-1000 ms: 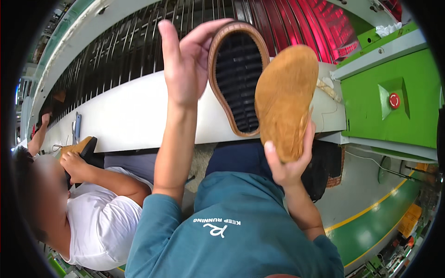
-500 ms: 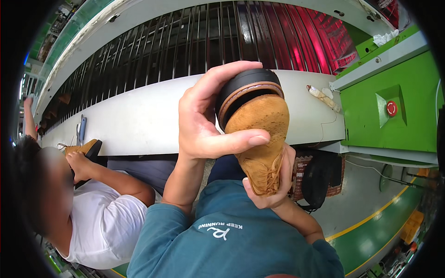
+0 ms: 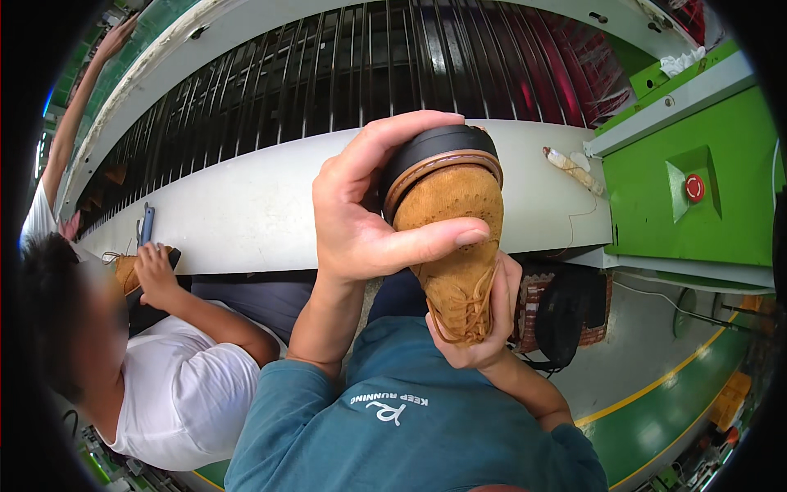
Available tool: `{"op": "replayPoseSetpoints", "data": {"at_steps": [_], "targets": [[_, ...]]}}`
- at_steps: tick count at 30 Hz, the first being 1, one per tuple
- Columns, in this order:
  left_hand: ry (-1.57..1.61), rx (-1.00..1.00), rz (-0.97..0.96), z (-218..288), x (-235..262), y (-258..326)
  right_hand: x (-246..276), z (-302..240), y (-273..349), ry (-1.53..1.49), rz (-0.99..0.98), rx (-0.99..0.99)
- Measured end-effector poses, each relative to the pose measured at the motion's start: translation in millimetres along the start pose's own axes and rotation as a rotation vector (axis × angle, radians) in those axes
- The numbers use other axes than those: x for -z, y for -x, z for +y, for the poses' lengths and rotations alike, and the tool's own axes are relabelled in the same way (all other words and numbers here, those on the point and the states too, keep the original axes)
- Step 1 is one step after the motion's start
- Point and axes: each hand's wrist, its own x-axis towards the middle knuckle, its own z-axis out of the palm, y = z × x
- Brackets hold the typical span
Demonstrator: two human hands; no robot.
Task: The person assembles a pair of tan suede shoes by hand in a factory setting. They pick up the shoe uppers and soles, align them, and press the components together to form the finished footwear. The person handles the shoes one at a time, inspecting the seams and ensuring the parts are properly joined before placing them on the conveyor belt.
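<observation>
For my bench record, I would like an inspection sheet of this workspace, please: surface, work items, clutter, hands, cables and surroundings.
Surface: white bench, with small dark specks.
Work items: tan shoe held toe up; black sole against its toe.
Clutter: pale roll lying at the bench's right end; blue-handled tool at the left.
Hands: left hand grips the sole and reaches over the toe with its thumb; right hand holds the laced end.
Cables: thin pale cable below the green machine.
Surroundings: metal rods behind the bench; co-worker in white shirt at left.
</observation>
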Motion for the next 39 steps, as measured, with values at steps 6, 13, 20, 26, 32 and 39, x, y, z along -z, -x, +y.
{"op": "replayPoseSetpoints", "data": {"at_steps": [6,13,20,26,32,39], "targets": [[0.0,0.006,0.008,1.1,-0.7,0.1,-0.7,1.0,-0.9,0.009,0.005,0.001],[-0.02,-0.004,0.021,0.3,-1.8,2.1,1.0,0.8,-0.2,0.002,0.006,0.007],[-0.031,0.004,0.03,-0.2,-4.3,4.3,1.9,2.5,0.7,0.015,0.005,0.012],[-0.026,-0.004,0.033,-1.5,-2.7,4.4,1.2,3.2,0.9,0.034,0.004,0.014],[-0.025,-0.003,0.041,-1.5,-1.2,4.5,-0.8,2.5,0.2,0.02,0.003,0.011],[-0.003,0.008,0.045,-4.3,-0.8,5.6,-2.2,6.0,1.0,0.019,0.009,0.021]]}}
